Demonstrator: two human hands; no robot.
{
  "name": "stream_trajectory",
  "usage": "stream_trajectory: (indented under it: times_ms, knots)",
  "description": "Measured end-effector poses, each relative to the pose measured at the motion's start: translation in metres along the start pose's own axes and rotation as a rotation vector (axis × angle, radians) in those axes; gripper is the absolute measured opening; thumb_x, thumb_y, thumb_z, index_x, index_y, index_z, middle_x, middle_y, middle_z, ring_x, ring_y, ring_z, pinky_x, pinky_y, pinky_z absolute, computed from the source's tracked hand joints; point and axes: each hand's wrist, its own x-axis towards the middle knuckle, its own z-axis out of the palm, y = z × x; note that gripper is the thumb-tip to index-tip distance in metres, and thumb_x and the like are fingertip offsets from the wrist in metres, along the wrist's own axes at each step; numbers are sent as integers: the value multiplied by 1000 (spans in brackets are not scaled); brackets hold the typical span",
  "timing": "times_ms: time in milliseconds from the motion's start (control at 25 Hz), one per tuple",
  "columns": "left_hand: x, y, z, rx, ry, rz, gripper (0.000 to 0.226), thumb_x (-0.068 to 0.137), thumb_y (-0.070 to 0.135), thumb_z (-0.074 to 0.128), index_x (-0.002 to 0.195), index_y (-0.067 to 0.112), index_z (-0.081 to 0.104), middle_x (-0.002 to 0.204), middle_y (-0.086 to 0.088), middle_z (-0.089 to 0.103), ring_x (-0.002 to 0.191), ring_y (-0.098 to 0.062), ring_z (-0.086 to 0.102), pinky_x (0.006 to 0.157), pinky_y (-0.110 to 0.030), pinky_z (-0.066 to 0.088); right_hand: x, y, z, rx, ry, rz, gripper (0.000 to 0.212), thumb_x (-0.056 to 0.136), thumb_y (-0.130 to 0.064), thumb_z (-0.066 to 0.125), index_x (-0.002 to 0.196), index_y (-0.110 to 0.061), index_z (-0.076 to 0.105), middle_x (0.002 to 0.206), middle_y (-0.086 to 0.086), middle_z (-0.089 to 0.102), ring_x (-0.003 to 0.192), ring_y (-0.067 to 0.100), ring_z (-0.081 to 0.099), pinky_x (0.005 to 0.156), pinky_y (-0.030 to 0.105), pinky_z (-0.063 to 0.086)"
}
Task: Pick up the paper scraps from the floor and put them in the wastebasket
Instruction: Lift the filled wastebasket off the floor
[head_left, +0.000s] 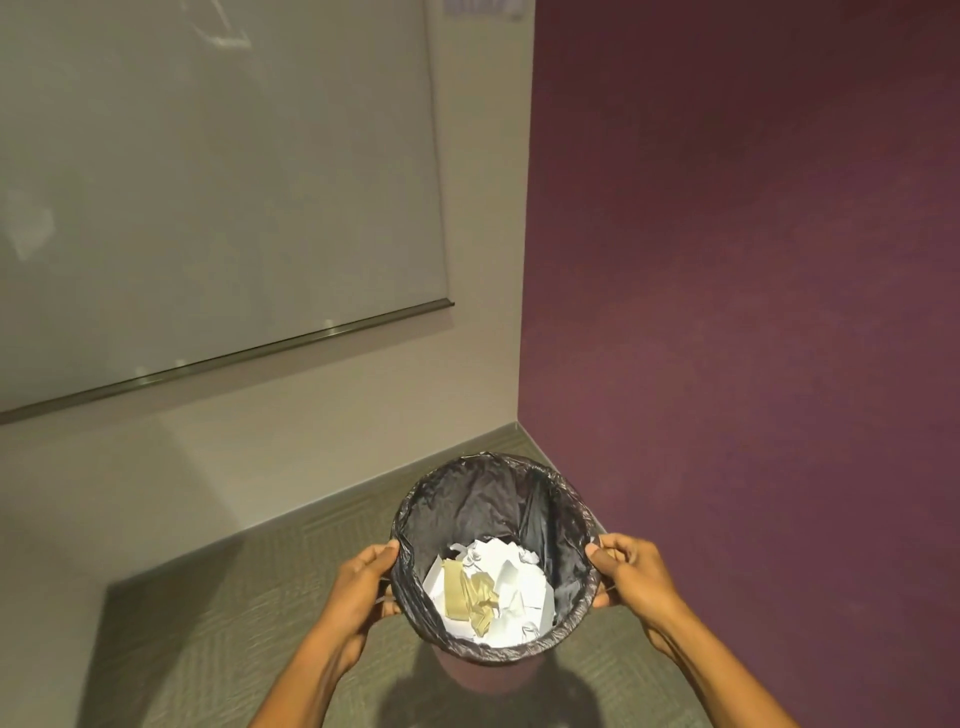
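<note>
A round wastebasket (488, 499) lined with a black plastic bag sits in the lower middle of the head view, above the carpet near a room corner. White and tan paper scraps (493, 595) lie piled inside it. My left hand (363, 587) grips the rim on the left side. On the opposite side, my right hand (631, 574) holds the rim. The basket's brown base shows below the bag.
A beige wall with a whiteboard (208, 182) and its metal tray stands to the left. A purple wall (753, 260) rises on the right. Grey-green carpet (208, 623) covers the floor, with shadows under the basket.
</note>
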Motion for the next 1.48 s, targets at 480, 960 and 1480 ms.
stream_trajectory:
  times_ms: [480,960,1480]
  knots:
    - [23,28,38,-45,78,35,18,95,17,58,87,4,67,76,-11,70,65,-18,59,53,-26,52,40,-31,-32,48,-1,-41,13,95,-9,62,94,2,69,73,13,51,62,22,53,49,28,55]
    - [183,54,38,131,129,104,25,89,14,65,71,-1,74,60,-15,66,55,-19,53,58,-33,48,155,-57,-4,91,16,59,11,94,-4,62,96,-1,72,64,12,63,43,16,53,42,24,50]
    - [376,127,42,302,75,150,28,85,17,70,60,4,72,50,-5,63,49,-18,56,43,-26,47,330,-105,34,112,101,116,14,94,-5,62,95,-3,75,65,20,60,45,20,51,43,26,48]
